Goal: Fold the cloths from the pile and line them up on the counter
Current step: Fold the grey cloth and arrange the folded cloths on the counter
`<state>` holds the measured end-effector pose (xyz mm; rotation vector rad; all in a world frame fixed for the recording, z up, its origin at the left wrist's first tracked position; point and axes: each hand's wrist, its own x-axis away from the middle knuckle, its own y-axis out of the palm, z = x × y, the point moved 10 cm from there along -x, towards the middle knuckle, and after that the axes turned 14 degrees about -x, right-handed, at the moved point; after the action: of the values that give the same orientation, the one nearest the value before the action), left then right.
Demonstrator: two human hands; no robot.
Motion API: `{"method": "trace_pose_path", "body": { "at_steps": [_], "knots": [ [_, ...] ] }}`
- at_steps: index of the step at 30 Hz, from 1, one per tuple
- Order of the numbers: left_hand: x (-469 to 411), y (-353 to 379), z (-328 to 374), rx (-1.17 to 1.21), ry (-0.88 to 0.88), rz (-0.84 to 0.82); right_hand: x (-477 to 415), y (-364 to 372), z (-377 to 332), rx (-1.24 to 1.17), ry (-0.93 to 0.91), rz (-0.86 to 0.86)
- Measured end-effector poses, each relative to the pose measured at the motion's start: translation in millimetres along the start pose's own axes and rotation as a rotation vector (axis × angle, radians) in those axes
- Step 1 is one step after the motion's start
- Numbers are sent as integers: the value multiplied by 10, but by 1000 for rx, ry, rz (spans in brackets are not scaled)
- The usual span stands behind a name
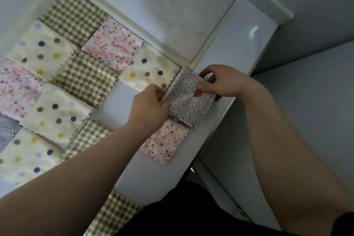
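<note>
A folded grey cloth with small purple dots [188, 99] is held just above the white counter [122, 94], near the counter's right edge. My left hand [150, 105] pinches its left edge. My right hand [222, 80] pinches its upper right corner with thumb and fingers. Directly below it lies a folded pink speckled cloth [164, 142] flat on the counter. A folded cream polka-dot cloth [151, 69] lies just to the upper left of the grey one.
Several folded cloths lie in rows across the counter to the left: green checked [73, 12], pink speckled [115, 44], cream polka-dot [41, 50]. A wall [172, 5] borders the counter's far side. The counter's edge drops off at the right.
</note>
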<state>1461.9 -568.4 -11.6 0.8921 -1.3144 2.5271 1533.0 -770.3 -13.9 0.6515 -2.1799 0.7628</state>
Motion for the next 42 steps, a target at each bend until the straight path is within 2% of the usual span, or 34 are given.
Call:
{"method": "trace_pose_path", "body": {
  "at_steps": [6,10,13,16,18,21,24,27,30,31,32,33,35,38,42],
  "knots": [
    [-33,18,87,-147,127,47,-80,135,-46,340,-33,9],
    [-53,27,69,-185,148,21,14,146,-156,289,-2,-25],
    [-4,-24,53,-127,155,16,189,161,-373,240,-24,-81],
    [75,-136,-53,46,111,-13,430,190,-726,271,-86,-119],
    [173,-249,-167,244,59,-43,608,228,-998,400,-151,-105],
    [358,-461,-444,450,-3,-15,871,450,-1462,624,-342,-39],
    [546,-596,-738,559,-16,-29,1036,820,-1817,534,-471,-55],
    [700,-674,-1035,820,-36,-69,1017,1261,-1988,449,-504,-177],
    [931,-553,-1474,1221,-233,-167,1011,1686,-2175,333,-548,-252],
    [1015,-536,-1565,1276,-225,-188,1011,1833,-2239,289,-561,-271],
    [1081,-606,-1582,1310,-133,-194,1020,1978,-2308,246,-572,-287],
    [1194,-683,-1656,1425,-85,-130,1031,2113,-2359,198,-573,-308],
    [1343,-800,-1922,1468,-100,17,1034,2368,-2445,87,-550,-365],
    [1471,-755,-2172,1666,-211,48,978,2708,-2516,36,-505,-417],
    [1565,-887,-2712,1616,-392,270,720,3150,-2545,45,-446,-432]
  ]
}}
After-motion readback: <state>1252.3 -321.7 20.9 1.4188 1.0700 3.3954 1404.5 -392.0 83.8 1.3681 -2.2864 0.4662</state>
